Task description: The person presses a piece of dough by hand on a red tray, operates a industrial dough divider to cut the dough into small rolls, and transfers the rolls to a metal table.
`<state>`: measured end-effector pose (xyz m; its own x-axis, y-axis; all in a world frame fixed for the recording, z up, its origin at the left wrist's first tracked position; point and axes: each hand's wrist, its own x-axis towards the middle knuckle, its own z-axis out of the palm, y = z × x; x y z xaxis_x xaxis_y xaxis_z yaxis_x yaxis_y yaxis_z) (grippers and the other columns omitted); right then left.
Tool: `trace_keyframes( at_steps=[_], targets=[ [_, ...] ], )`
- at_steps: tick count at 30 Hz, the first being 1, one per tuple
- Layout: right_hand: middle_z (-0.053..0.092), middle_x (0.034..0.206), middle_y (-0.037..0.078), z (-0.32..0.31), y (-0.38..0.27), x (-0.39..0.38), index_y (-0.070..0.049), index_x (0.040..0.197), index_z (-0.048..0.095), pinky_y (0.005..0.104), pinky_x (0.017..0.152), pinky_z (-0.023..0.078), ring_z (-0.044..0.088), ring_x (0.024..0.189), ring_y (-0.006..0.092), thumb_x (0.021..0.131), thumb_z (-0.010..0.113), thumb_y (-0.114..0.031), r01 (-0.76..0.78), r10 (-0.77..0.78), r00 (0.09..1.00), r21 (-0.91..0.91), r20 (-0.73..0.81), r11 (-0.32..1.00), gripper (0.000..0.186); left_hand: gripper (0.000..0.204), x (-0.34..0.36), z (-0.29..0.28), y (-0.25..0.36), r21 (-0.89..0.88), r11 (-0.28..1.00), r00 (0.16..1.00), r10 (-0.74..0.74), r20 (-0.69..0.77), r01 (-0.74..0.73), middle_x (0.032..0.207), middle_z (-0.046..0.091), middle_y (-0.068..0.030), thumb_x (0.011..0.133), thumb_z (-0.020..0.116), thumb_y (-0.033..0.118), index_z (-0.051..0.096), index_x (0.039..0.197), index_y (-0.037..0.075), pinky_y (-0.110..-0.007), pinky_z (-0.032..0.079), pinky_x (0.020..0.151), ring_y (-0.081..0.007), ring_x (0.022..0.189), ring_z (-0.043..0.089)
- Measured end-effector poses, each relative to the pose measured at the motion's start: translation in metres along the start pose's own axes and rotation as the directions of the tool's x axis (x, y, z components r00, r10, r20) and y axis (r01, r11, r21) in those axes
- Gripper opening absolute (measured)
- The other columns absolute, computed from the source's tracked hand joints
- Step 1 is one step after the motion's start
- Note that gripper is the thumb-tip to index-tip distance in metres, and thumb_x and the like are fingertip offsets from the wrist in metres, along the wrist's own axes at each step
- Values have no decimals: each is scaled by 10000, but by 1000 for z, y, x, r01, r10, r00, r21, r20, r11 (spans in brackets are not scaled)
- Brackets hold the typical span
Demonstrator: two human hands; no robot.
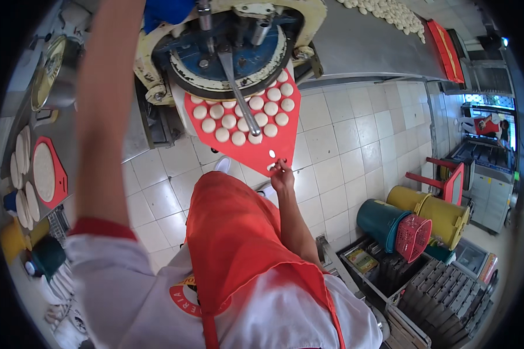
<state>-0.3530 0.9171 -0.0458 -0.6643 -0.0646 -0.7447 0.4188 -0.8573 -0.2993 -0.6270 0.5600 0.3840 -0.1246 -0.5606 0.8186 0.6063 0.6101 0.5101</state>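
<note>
My right hand [282, 176] is closed on the near tip of a red board [244, 154], beside the holes cut in it. Round dough balls [239, 138] sit in rows across this board. Its far part lies under the round head [186, 52] of a cream and blue dough divider, which hides some of the balls. A metal lever [234, 81] slants down from the machine over the dough. My left arm reaches up past the machine's left side, and its hand is beyond the upper edge of the picture.
More dough pieces [387, 14] lie on the steel counter [367, 49] at the far right, near another red board [445, 52]. On the left counter a red board [55, 168] bears a flat dough round. Bins [378, 221] and stacked trays [442, 296] stand at right.
</note>
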Motion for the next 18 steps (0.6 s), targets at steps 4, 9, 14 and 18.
trace_keyframes(
  at_steps=[4,9,14,18],
  targets=[
    [586,811,59,-62,-72,-34,-3,1014,549,287,621,484,539,660,149,891,549,28,-73,73,997,44,-3,996,127,564,-163,-126,9,150,977,983,-136,-127,154,1199,440,-237,868,683,279,436,1240,-65,-472,371,963,-401,1103,443],
    [596,767,29,-102,-162,-68,-12,967,613,234,534,399,471,571,79,882,547,2,-269,271,919,-45,285,962,108,676,-427,-315,16,345,196,206,-979,7,918,1263,519,-168,942,463,542,428,1334,-7,-481,389,966,-337,1131,499],
    [503,614,-42,-147,-262,-72,-37,931,627,196,483,335,382,470,30,907,480,28,-139,172,886,-107,432,985,164,639,-477,-220,108,-219,-402,-267,-844,466,889,1462,419,-102,1016,175,527,352,1435,78,-472,358,1105,-311,1320,423],
    [397,504,-49,-181,-343,-63,-67,782,547,234,467,354,376,444,84,910,514,-37,-162,178,891,-74,418,984,136,596,-481,-143,140,-238,-418,-223,-791,569,877,1460,414,-120,1034,210,471,343,1437,54,-458,350,1110,-294,1317,428]
  ],
)
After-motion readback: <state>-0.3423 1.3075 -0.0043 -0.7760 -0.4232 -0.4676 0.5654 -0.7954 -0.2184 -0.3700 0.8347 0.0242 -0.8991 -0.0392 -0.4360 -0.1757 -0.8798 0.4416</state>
